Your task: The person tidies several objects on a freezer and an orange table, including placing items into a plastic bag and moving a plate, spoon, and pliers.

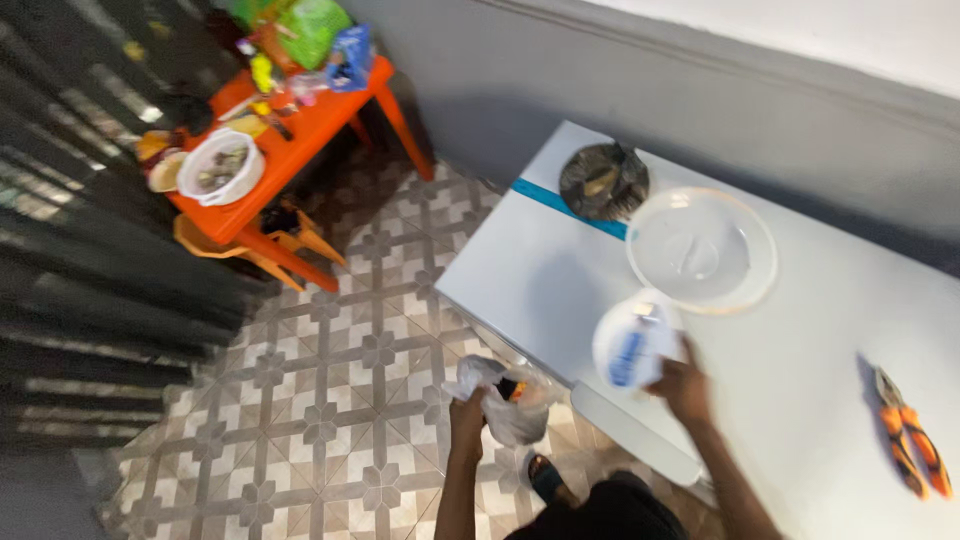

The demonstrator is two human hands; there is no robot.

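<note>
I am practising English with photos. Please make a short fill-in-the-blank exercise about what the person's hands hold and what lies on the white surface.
1. The left hand holds a thin plastic ____ over the tiled floor.
2. The right hand holds a round white ____ with a blue patch.
3. The pliers on the white surface have ____ handles.
4. The clear bowl lies on the white surface beside a dark ____ scrubber.

Missing words: bag; lid; orange; round

Blurred contents of plastic bag (510, 400), white bucket (220, 168)
</note>
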